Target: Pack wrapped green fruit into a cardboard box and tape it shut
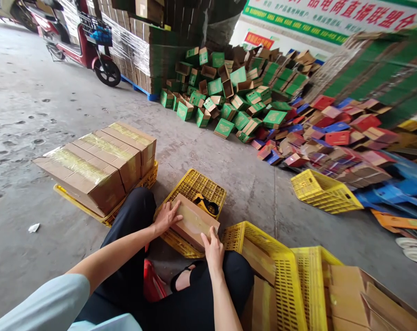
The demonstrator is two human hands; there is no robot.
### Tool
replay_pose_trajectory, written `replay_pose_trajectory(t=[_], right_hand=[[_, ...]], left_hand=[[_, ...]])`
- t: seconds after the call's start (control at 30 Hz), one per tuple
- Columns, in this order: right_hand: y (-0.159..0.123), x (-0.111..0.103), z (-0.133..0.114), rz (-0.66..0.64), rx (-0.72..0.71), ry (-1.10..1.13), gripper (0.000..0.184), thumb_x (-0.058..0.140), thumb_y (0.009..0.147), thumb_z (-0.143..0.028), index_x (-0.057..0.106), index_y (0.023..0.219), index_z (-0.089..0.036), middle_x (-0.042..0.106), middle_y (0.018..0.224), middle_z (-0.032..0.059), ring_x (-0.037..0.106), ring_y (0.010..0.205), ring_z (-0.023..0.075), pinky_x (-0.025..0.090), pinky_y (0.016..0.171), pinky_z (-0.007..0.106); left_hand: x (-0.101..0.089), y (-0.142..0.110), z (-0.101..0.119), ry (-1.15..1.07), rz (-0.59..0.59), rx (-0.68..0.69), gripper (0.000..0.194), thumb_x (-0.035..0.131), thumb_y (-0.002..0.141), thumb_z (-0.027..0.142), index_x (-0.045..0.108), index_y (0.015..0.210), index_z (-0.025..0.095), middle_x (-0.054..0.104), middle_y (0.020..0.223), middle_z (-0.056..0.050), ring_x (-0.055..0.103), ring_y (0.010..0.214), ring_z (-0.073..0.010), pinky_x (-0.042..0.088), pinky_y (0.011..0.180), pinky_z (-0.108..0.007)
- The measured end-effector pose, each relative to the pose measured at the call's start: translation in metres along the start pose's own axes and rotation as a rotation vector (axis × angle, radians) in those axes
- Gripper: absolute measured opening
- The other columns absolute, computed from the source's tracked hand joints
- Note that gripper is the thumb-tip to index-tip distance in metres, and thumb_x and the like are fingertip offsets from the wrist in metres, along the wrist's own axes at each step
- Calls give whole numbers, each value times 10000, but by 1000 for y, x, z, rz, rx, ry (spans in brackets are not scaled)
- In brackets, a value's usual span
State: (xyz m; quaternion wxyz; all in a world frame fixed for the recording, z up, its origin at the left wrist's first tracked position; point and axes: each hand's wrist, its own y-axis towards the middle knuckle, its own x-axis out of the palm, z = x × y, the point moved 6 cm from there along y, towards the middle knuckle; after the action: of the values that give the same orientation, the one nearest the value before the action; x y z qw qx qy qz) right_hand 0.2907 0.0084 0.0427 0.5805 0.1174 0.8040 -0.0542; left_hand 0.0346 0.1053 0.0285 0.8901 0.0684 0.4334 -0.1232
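Observation:
A long brown cardboard box [191,221] lies on an upturned yellow crate [194,179] between my knees. A strip of tape runs along its top. My left hand [166,218] grips the box's left end, with fingers spread over the upper face. At the opposite end, my right hand [213,248] holds the near right corner between thumb and forefinger. Just behind the box, a yellow-and-black tape dispenser [206,204] rests on the crate.
Three taped boxes [98,161] stand on a yellow crate at my left. Yellow crates [287,276] with cardboard boxes are at my right. Another crate [324,191] lies farther off. Green and red cartons [225,101] are heaped behind, near a parked scooter [73,46].

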Motion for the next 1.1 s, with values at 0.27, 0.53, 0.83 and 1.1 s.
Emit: replay_pose_trajectory(t=[0.27, 0.53, 0.83, 1.1], right_hand=[[0, -8, -9, -5, 40, -78, 623, 494, 978, -528, 582, 1453, -135, 693, 1333, 180, 760, 969, 288, 575, 825, 324], [-2, -19, -14, -12, 27, -92, 619, 471, 992, -507, 579, 1449, -104, 731, 1232, 216, 765, 954, 310, 577, 802, 344], [-10, -5, -6, 16, 100, -23, 711, 371, 1003, -603, 502, 1512, -124, 554, 1479, 243, 613, 1289, 362, 498, 1046, 429], [21, -10, -49, -157, -218, -276, 998, 615, 874, -622, 132, 1656, -234, 20, 1726, 185, -24, 1568, 460, 186, 1140, 766]], left_hand=[[5, -3, 14, 145, -57, 80, 1321, 711, 595, 892, 349, 1602, 115, 144, 1664, -315, 292, 1457, -550, 334, 1138, -591], [11, 0, 29, 255, -75, 246, 1188, 678, 688, 855, 391, 1586, 133, 213, 1665, -264, 159, 1556, -446, 145, 1226, -596], [19, -9, 26, 182, 49, 424, 998, 512, 800, 864, 439, 1570, 233, 299, 1653, -217, 233, 1542, -415, 171, 1230, -575], [19, -7, 25, 127, 57, 412, 1013, 547, 781, 862, 453, 1561, 222, 304, 1653, -212, 233, 1538, -422, 168, 1232, -584]])
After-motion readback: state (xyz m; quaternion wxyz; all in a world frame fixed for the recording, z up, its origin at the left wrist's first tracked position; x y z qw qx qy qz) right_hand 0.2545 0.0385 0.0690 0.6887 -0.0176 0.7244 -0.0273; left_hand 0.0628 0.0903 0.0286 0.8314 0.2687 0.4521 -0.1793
